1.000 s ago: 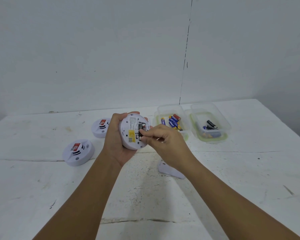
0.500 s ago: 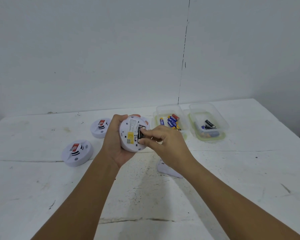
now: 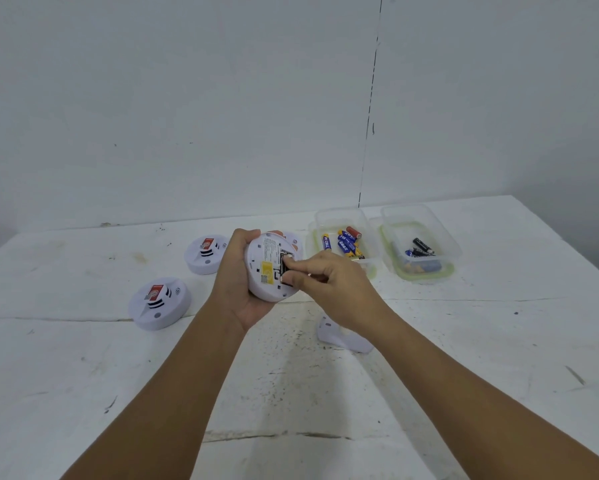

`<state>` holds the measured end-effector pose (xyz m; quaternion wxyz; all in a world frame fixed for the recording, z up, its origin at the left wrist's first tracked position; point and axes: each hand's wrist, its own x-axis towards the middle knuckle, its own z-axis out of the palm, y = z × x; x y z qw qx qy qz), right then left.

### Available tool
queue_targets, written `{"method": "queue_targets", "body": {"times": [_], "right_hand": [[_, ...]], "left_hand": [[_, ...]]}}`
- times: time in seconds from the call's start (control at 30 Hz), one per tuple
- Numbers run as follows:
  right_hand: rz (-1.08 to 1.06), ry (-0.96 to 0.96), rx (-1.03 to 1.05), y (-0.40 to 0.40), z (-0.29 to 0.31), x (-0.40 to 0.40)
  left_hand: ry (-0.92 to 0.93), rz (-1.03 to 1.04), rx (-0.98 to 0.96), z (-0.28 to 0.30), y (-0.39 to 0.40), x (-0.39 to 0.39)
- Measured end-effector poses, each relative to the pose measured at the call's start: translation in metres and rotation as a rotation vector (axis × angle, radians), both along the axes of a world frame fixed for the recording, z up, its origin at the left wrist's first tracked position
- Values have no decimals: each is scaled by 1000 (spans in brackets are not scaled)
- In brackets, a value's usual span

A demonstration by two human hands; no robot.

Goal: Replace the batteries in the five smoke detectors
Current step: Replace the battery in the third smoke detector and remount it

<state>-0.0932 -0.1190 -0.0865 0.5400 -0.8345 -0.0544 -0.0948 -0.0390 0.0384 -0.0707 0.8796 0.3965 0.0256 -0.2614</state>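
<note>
My left hand (image 3: 237,282) grips a white round smoke detector (image 3: 263,271) with its back turned toward me, above the table. The battery bay on its back stands uncovered. My right hand (image 3: 329,282) pinches a dark battery (image 3: 284,268) in that bay between thumb and forefinger. Two more detectors lie face up on the table, one at the left front (image 3: 159,303) and one behind it (image 3: 206,254). Part of another detector (image 3: 296,242) shows behind the held one. A white cover piece (image 3: 343,337) lies under my right wrist.
Two clear plastic tubs stand at the back right of the white table (image 3: 464,341): the nearer-left tub (image 3: 343,216) holds several blue and yellow batteries, the right tub (image 3: 443,237) holds dark ones. A white wall rises behind the table.
My right thumb and forefinger have closed in on the battery bay and shifted slightly downward over it. My left hand keeps the detector in nearly the same place.
</note>
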Motion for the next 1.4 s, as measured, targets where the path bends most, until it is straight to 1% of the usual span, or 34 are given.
{"method": "queue_targets", "body": {"times": [0.1, 0.13, 0.2, 0.27, 0.33, 0.37, 0.43, 0.6, 0.73, 0.8, 0.87, 0.97, 1.03, 1.1, 1.17, 1.23, 1.4], "right_hand": [[-15, -25, -67, -3, 1, -2], [-15, -12, -122, -8, 1, -3], [31, 107, -330, -20, 1, -5], [106, 298, -601, -34, 1, -8], [146, 451, -806, -42, 1, -12], [153, 488, -878, -44, 1, -14], [157, 484, -951, -44, -1, -17], [148, 431, -944, -47, -3, -20], [180, 472, -854, -52, -10, -23], [163, 449, -785, -55, -12, -25], [96, 360, -686, -55, -12, -25], [-13, 145, -533, -53, -7, -22], [-28, -2, -380, -47, -1, -22], [7, -150, -251, -39, 6, -23], [52, -271, -222, -30, 9, -23], [82, -344, -237, -22, 8, -22], [120, -376, -271, -17, -2, -16]], "left_hand": [[-6, 35, 47, -1, 0, 3], [-9, 40, 68, -2, 0, 4], [-8, 55, 104, -4, 0, 5], [2, 85, 110, -6, 1, 5], [7, 104, 112, -7, 3, 7], [8, 103, 118, -8, 2, 7], [8, 93, 126, -7, 0, 6], [-2, 81, 126, -5, -5, 3], [4, 87, 119, -5, -7, 2], [2, 83, 118, -4, -7, 1], [0, 81, 115, -4, -5, 0], [2, 75, 103, -3, -1, 0], [1, 61, 88, -1, 1, 0], [-11, 24, 61, 0, 1, -1], [-25, -51, 33, 3, 1, -4], [-28, -131, 13, 5, 0, -7], [11, -213, -15, 11, -1, -13]]}}
